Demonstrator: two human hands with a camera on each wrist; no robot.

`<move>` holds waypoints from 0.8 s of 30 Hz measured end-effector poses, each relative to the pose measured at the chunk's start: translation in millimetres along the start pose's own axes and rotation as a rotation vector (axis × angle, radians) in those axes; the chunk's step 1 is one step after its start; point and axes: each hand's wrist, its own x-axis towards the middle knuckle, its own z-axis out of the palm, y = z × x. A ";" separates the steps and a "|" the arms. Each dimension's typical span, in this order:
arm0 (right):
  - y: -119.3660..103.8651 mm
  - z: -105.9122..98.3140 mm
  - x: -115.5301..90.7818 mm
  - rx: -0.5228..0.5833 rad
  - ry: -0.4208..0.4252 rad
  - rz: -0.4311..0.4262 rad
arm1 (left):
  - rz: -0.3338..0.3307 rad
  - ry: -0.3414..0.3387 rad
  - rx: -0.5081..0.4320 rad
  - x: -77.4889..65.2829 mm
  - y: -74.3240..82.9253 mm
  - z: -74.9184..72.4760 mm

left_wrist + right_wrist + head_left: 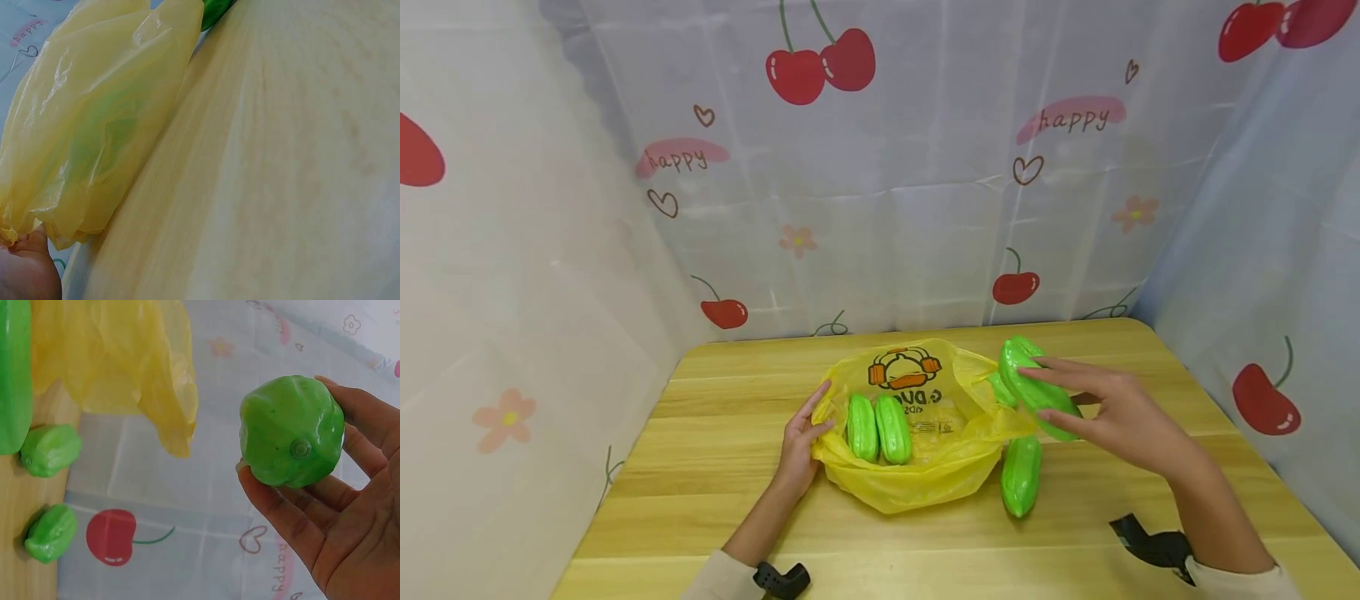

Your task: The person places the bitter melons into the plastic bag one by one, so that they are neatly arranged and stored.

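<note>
A yellow plastic bag [917, 487] with a cartoon duck print lies with its mouth held wide. Two green toy cucumbers [878, 429] rest side by side within it. My left hand [799, 442] grips the bag's left rim; in the left wrist view, the thumb [34, 250] is against the gathered plastic. Past the bag's right edge, my right hand [1112, 408] holds another toy cucumber [1033, 387] above the table, between thumb and fingers. The right wrist view shows this cucumber [290, 431] end-on, with a small round stem mark.
Right of the bag, a toy cucumber [1021, 479] lies on the wooden table [715, 467]. Two more cucumbers show farther back in the right wrist view, one [51, 450] near the bag and another [51, 532] beside it. A cherry-printed curtain [917, 225] encloses the table.
</note>
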 end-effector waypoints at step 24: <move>-13.9 29.7 28.5 0.101 -0.096 -0.054 | -0.011 0.046 0.042 0.3 0.6 1.8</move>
